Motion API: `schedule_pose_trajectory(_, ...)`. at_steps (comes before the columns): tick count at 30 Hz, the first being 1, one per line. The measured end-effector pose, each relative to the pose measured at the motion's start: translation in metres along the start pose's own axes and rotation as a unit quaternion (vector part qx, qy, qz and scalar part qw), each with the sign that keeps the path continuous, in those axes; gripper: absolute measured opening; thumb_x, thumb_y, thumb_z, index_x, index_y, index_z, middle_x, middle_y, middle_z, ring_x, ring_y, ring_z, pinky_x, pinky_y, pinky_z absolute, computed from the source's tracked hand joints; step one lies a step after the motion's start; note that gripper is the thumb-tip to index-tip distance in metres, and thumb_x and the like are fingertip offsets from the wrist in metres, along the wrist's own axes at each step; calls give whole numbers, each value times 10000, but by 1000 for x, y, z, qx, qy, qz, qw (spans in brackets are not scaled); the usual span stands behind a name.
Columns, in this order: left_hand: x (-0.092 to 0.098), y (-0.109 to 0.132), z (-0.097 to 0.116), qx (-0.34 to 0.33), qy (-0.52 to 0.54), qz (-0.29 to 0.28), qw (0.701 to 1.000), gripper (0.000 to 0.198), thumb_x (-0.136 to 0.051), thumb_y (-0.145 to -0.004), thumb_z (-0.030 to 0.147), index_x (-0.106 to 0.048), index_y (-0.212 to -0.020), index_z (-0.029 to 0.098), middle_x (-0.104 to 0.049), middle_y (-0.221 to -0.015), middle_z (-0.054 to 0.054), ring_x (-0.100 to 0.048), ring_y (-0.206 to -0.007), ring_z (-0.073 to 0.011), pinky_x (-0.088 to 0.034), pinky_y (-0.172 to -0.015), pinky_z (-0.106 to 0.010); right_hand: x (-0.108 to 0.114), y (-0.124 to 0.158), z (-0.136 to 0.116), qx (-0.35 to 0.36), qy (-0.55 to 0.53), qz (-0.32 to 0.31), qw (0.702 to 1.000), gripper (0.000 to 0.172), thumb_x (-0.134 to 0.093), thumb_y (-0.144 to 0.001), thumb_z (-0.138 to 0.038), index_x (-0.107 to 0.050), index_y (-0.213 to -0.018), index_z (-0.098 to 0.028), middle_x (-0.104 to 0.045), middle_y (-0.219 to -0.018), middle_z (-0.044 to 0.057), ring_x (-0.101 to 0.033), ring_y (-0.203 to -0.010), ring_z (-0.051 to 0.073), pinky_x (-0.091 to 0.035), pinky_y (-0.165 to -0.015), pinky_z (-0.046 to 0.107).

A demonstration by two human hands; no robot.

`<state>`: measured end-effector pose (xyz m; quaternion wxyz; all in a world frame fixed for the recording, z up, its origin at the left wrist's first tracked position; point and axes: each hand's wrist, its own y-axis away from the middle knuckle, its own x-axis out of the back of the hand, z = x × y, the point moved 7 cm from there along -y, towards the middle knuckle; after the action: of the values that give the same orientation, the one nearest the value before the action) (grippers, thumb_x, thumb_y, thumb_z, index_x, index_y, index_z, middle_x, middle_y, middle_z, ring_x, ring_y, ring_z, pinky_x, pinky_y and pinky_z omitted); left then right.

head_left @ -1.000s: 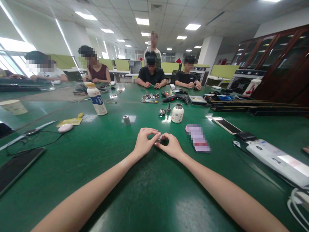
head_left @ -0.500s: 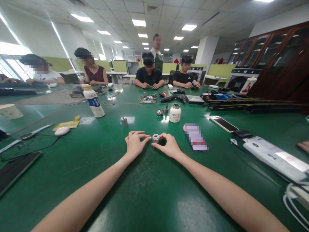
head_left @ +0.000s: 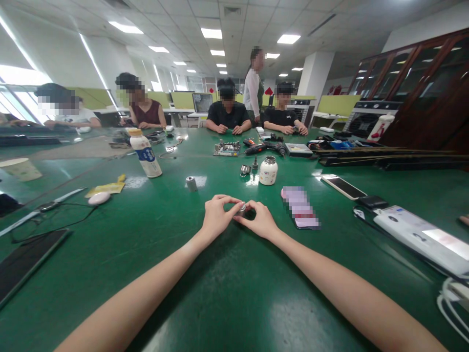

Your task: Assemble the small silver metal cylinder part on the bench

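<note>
A small silver metal cylinder point(head_left: 241, 211) stands on the green table in front of me, mostly covered by my fingers. My left hand point(head_left: 220, 215) pinches its upper part, thumb and fingertips at the top. On the other side, my right hand point(head_left: 261, 220) grips the cylinder's body between thumb and curled fingers. A second silver cylinder point(head_left: 191, 184) stands upright on its own, beyond my left hand and to the left. Farther off, a white jar point(head_left: 268, 171) with an open metal neck stands beside a dark pointed part point(head_left: 255, 164) and a small metal piece point(head_left: 245, 170).
Right of my hands lie a phone point(head_left: 299, 208), a white phone point(head_left: 342, 187) and a white device point(head_left: 421, 239) with cables. At left are a bottle point(head_left: 146, 154), a pink mouse point(head_left: 98, 198) and a tablet point(head_left: 32, 264). A circuit board point(head_left: 226, 148) and power drill point(head_left: 266, 147) lie farther back.
My left hand has moved right and onto the cylinder's top, which showed uncovered before. My right hand keeps its hold. In the background, a standing person has walked to the right.
</note>
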<state>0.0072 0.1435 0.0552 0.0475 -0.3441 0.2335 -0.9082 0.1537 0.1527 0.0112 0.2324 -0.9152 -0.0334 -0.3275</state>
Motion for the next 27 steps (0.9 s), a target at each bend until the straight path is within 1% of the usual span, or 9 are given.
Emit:
schedule_pose_trajectory(6,11,2,0,4,64,83,995,207,-674,-832,427,-696,-793,225,-774,-962,-38,-675,-1016,-237,-487,-981,-428,-1,0,2,-1,1,4,1000,327,-816,-720,-457,-623,-850,-228,-709,-861,13,-633,-861,204,-445,-803,346)
schedule_pose_trajectory(10,4,2,0,-3,118,32,993,192,-670,-838,365,-664,-962,218,-781,-895,-39,-729,-924,-230,-507,-971,-422,-2,-1,2,3,2,-2,1000,329,-815,-721,-458,-625,-863,-229,-711,-873,17,-632,-868,205,-446,-802,345)
schedule_pose_trajectory(12,0,2,2,-17,117,6,993,214,-706,-802,327,-658,-981,220,-783,-890,-43,-735,-941,-245,-499,-996,-440,-2,-1,2,3,6,-4,1000,319,-816,-720,-442,-624,-863,-231,-712,-877,17,-633,-876,206,-447,-805,346)
schedule_pose_trajectory(14,-1,2,4,-24,115,12,993,218,-731,-771,307,-654,-955,218,-781,-894,-49,-738,-939,-251,-505,-993,-443,-1,-1,1,3,6,-4,1000,312,-815,-722,-431,-623,-868,-231,-713,-875,15,-633,-878,206,-447,-807,346)
schedule_pose_trajectory(18,6,1,1,-13,149,78,986,212,-728,-770,331,-621,-908,212,-771,-872,-42,-748,-855,-219,-560,-876,-379,-1,-1,0,2,5,-2,1000,311,-810,-728,-442,-626,-865,-232,-710,-860,13,-631,-861,204,-446,-796,342)
schedule_pose_trajectory(21,16,0,-13,10,131,135,982,207,-720,-778,364,-614,-873,214,-769,-865,-40,-742,-849,-211,-557,-841,-361,1,0,-1,0,19,8,1000,313,-811,-726,-451,-628,-854,-232,-705,-856,17,-630,-858,206,-442,-795,346)
schedule_pose_trajectory(22,17,-1,-19,19,104,134,985,193,-725,-773,357,-619,-855,218,-770,-848,-36,-737,-851,-216,-548,-853,-374,1,0,-1,-1,22,10,1000,317,-813,-723,-455,-629,-852,-231,-703,-857,18,-629,-859,207,-442,-796,347)
schedule_pose_trajectory(25,4,-3,-37,48,-9,32,998,127,-756,-729,295,-643,-742,239,-768,-748,-17,-711,-887,-263,-507,-874,-436,1,1,-1,-1,22,11,1000,328,-819,-715,-456,-629,-856,-229,-701,-866,19,-630,-865,204,-445,-801,345)
schedule_pose_trajectory(27,-2,-2,-46,51,-45,-3,998,103,-753,-734,280,-655,-731,247,-773,-743,-14,-692,-911,-279,-482,-886,-460,1,1,-1,-1,20,12,1000,331,-822,-712,-452,-626,-859,-229,-702,-872,18,-630,-867,203,-445,-805,344)
